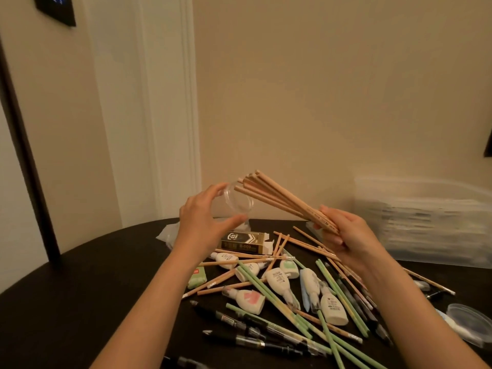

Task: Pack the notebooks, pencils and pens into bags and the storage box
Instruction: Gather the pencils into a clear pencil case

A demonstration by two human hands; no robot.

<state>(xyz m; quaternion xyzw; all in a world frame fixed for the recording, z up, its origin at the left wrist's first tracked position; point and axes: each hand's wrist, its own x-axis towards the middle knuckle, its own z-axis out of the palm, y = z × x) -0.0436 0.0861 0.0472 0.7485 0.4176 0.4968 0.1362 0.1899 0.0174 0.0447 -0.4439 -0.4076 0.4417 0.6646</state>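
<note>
Left hand (205, 217) held a clear round plastic container (239, 201), right hand (343, 235) gripped a bundle of plain wooden pencils (279, 198).

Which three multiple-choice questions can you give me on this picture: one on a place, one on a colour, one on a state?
1. Where is the storage box?
A. On the table, at the right, by the wall
B. On the floor
C. Under the table

2. What colour are the long thin pencils that lie among the black pens?
A. Red
B. Green
C. Blue

3. What does the right hand do?
A. Lies flat on the table
B. Grips a bundle of wooden pencils
C. Holds a notebook

Answers:
1 A: the clear box stands on the table's right side, against the wall.
2 B: they are pale green.
3 B: its fingers curl round the bundle's lower end, while the left hand holds a clear cup.
</note>
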